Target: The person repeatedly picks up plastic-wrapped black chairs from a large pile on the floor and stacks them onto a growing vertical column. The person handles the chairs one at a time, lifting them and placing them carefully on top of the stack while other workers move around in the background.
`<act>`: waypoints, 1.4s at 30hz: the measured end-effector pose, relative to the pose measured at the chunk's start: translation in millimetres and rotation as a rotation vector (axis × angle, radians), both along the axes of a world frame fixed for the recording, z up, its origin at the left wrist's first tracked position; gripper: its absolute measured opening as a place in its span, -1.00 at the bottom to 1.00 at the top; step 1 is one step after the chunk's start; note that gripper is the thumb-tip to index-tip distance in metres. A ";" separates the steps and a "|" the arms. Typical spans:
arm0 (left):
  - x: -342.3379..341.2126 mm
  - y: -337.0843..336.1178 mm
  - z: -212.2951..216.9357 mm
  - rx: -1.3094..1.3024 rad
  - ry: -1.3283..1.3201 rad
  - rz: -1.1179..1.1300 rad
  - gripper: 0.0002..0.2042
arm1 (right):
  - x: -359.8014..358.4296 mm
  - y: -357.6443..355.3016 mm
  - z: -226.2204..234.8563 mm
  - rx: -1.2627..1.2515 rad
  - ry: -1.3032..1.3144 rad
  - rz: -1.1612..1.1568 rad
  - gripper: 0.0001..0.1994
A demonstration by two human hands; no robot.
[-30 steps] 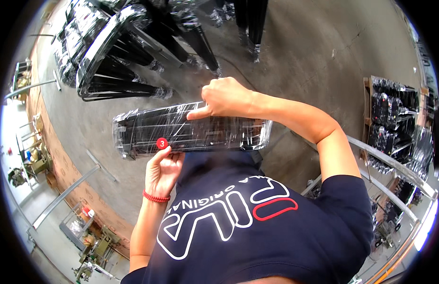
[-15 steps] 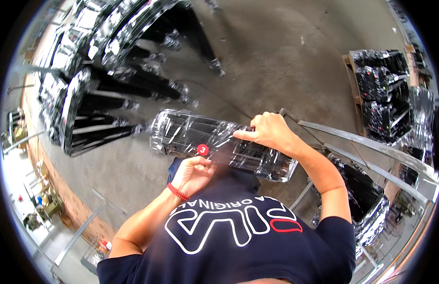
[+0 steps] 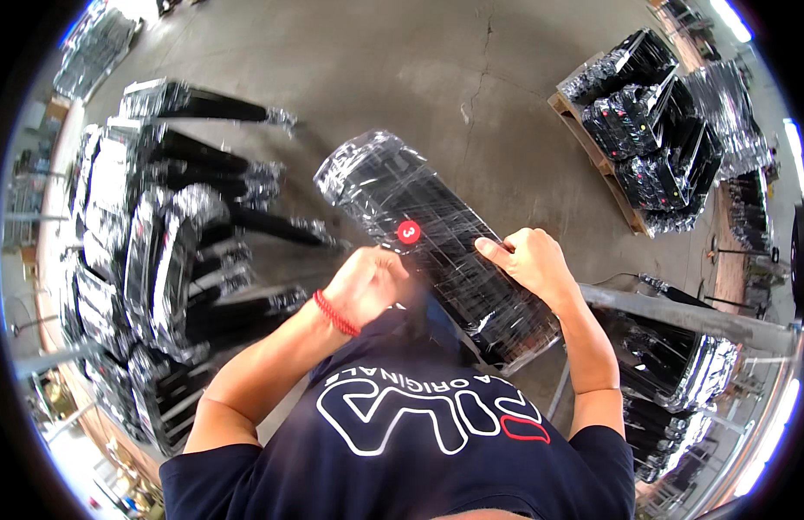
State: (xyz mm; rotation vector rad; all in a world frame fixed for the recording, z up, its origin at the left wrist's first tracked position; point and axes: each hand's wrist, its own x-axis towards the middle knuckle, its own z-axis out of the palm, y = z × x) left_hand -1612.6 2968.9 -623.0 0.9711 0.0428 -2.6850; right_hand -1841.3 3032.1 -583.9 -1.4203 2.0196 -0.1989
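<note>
A long black package wrapped in clear plastic film (image 3: 454, 234) slants in front of my body, its far end up and to the left. A round red sticker (image 3: 408, 232) is on its face. My right hand (image 3: 532, 264) grips the package's right edge, thumb lying over the film. Beside the left edge, just below the sticker, is my left hand (image 3: 367, 286), slightly blurred, with curled fingers. What those fingers hold, if anything, is hidden. A red braided bracelet (image 3: 334, 314) circles my left wrist.
Many similar film-wrapped black packages (image 3: 151, 243) stand stacked at the left. A wooden pallet (image 3: 593, 156) at the far right bears more wrapped bundles (image 3: 632, 121). A metal rail (image 3: 688, 312) crosses by my right arm, with wrapped packages (image 3: 671, 360) below it.
The package has turned from nearly crosswise to a steeper slant, far end up. My left hand has moved slightly right and up, staying near the sticker. My view has shifted.
</note>
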 end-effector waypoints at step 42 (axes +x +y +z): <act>-118.4 -1174.3 56.1 -0.477 -0.306 0.417 -0.80 | -128.1 -1278.7 55.3 -0.107 -0.065 0.451 -0.40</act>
